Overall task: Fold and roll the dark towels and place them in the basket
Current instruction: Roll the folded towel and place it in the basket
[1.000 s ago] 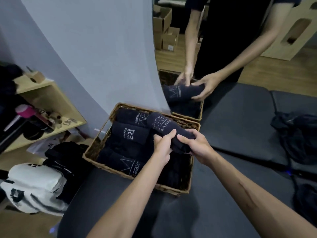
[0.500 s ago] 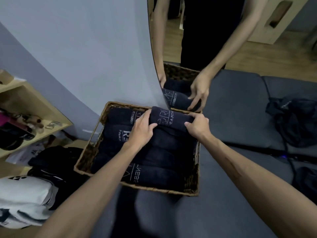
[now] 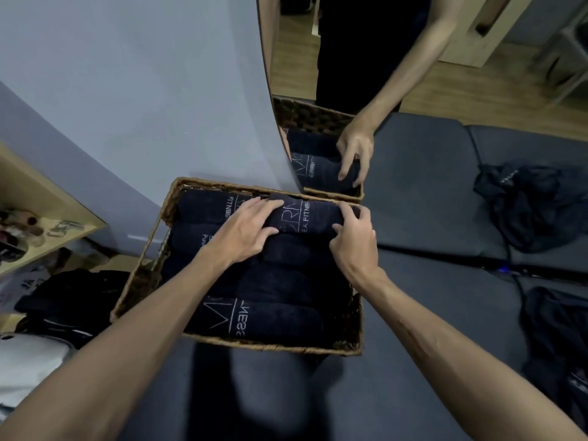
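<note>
A: Wicker basket [image 3: 144, 265] on a dark padded bench [image 3: 423, 192], pushed up against a wall mirror [image 3: 350, 58]. Rolled dark towels packed in rows inside, white lettering up.

B: Newest rolled towel [image 3: 313, 216] at the far right of the back row, just under the basket's rear rim and touching the roll in front.

A: Left hand [image 3: 245, 232] laid on the roll's left end, fingers nearly straight and spread, pressing rather than clutching. Right hand [image 3: 353, 241] curled round the right end, fingertips hooked over the top, thumb tucked under the near side.

B: Appears to be the seating step: roll already in the basket, hands not yet off it.

A: Judging by the look, soft terry, light, thick, springy. Likely to loosen from the free edge once let go, unless wedged snugly against the neighbouring roll.

B: Best hold probably at both ends, as here, with pressure downward on the seam. A pinch at the middle would likely let the ends sag and unroll.

A: No slip or breakage risk apparent; only a sloppy roll or lettering turned out of sight.

B: More loose dark towels [image 3: 525, 202] heaped on the bench, well apart to the right, so plenty apparently left to fold. A wooden shelf [image 3: 38, 198] with small items at left.
</note>
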